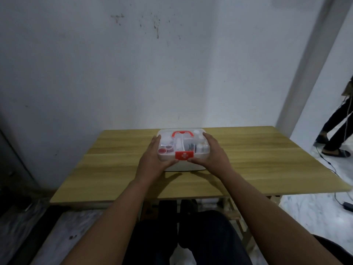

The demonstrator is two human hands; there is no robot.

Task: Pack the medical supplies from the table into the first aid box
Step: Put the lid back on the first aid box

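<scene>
First aid box [183, 150] on wooden desk [248, 165], set toward the far edge, roughly midway between left and right edges. Clear lid closed over white base; red handle [182, 133] lying flat on top, red latch [184, 155] with white cross on the near face. Through the lid: small round red-tinted containers at the left end, white bottles and pale items at the right end, dark items near the middle; exact contents too blurred to name. Left hand [152, 159] clasped on the box's left end, fingers up along the side and over the lid edge, thumb pressed to the near face just left of the latch. Right hand [214, 152] clasped on the right end in mirror fashion, fingers over the lid's right corner, thumb touching the near face just right of the latch. Both hands holding the box between them; both forearms bare, reaching from the near edge. Box bottom seemingly resting on the desk, though contact under the near side partly hidden by the hands. Rest of desk surface plain wood grain. White scuffed wall behind the far edge. At far right, beyond the desk, legs of another person [336, 134] standing on pale floor, dark cable [332, 169] trailing beside.
</scene>
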